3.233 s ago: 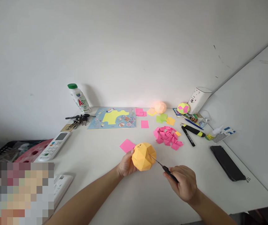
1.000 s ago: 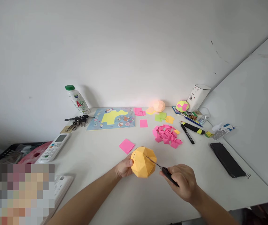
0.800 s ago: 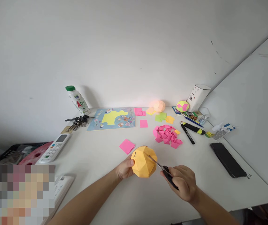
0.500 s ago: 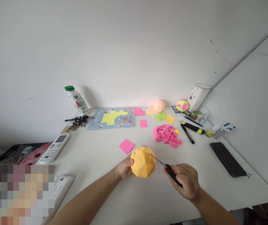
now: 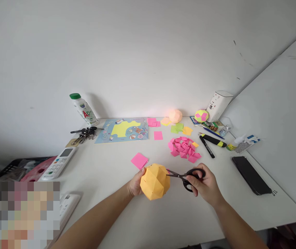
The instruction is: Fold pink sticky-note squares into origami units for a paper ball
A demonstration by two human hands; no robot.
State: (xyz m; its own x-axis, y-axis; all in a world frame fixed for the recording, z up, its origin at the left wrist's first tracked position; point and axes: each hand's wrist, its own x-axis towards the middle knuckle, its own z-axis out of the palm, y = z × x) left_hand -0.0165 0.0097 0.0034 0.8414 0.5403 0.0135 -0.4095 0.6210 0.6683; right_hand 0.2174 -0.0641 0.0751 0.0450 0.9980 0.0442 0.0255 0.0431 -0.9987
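Note:
My left hand [image 5: 136, 183] grips an orange folded-paper ball [image 5: 155, 182] from its left side, thumb near the top. The far fingers are hidden behind the ball. In my right hand [image 5: 204, 183] is a pair of black-handled scissors [image 5: 179, 175], fingers in the handle loops, blades a little apart and pointing left. The blade tips meet the ball's upper right side, where a small bit of pink shows. Just beyond the ball lies a pink sticky-note stack [image 5: 139, 160]. A pile of folded pink paper pieces [image 5: 184, 148] sits farther back.
A patterned blue sheet [image 5: 103, 138], a bottle [image 5: 84, 109] and keys [image 5: 85, 133] are at the back left. A glowing paper ball [image 5: 175, 116] and a yellow-pink ball [image 5: 201, 116] stand by the wall. Right are a marker [image 5: 207, 146], cutter [image 5: 212, 140] and black pouch [image 5: 251, 175].
The ball has turned in my left hand and shifted slightly left, its written mark now mostly out of sight. My right hand has rotated, bringing the scissors' loops into view with the blades spread.

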